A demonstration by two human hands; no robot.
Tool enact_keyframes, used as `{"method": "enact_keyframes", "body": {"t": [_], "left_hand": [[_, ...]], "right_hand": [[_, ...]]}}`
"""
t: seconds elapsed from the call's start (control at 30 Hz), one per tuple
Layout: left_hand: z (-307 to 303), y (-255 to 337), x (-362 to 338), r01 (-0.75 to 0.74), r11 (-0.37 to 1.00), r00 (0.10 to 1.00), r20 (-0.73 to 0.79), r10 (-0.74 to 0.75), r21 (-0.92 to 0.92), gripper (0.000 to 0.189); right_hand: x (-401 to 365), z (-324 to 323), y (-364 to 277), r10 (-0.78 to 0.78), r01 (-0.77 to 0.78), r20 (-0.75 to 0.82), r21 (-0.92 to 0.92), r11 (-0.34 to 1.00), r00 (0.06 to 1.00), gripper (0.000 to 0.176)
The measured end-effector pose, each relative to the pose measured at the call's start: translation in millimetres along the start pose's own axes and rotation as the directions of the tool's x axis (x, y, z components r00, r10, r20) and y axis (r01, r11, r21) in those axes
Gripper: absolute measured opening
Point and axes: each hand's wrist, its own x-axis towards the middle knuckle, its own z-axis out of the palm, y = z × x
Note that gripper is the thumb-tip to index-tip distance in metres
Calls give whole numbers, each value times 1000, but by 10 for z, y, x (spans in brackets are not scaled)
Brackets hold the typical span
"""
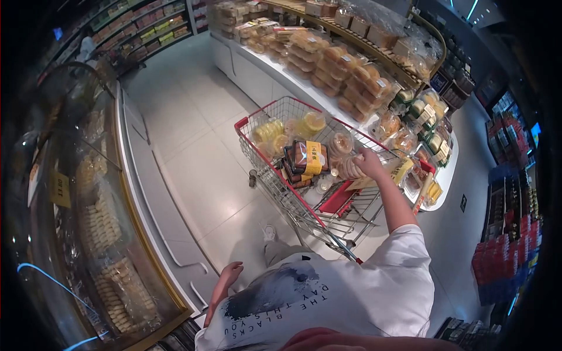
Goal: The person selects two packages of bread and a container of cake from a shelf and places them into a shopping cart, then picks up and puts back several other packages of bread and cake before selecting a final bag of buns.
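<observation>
My right hand [370, 161] reaches out into a red-rimmed wire shopping cart [266, 153] and is closed on a clear pack of round pastries [350, 168]. In the cart also lie a dark box with a yellow band [307, 158], packs of yellow cakes [270, 133] and a red fold-down seat flap [338, 200]. My left hand [229, 272] hangs at my side near a glass counter, fingers loosely apart, holding nothing. I wear a white printed T-shirt [351, 292].
A curved glass display case [99, 234] with rows of biscuits runs along the left. A white counter [275, 70] stacked with several packaged breads stands behind and to the right of the cart. Shelves of red packages [506, 257] line the far right. Pale tiled floor [187, 117] stretches ahead.
</observation>
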Motion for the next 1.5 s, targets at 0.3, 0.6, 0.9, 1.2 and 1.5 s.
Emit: {"method": "enact_keyframes", "body": {"t": [0.3, 0.6, 0.9, 1.2, 1.5], "left_hand": [[-734, -1083, 514, 332, 942, 942, -66, -328, 54, 34], [-1366, -691, 1018, 369, 923, 929, -47, -366, 112, 34], [-1949, 416, 2421, 230, 951, 972, -2, -234, 208, 27], [-2189, 2779, 3516, -386, 922, 864, 345, 368, -17, 28], [-2104, 4203, 3573, 174, 732, 338, 738, 584, -659, 75]], "right_hand": [[2284, 1912, 370, 261, -322, 269, 217, 922, 927, 56], [2755, 2408, 354, 505, -510, -249, 53, 859, 826, 63], [2612, 2558, 519, 584, -417, -162, 552, 722, 796, 23], [2155, 1050, -728, 611, -312, -114, 778, 545, 783, 18], [1963, 712, -1848, 510, -52, 59, 998, -28, 858, 14]]}}
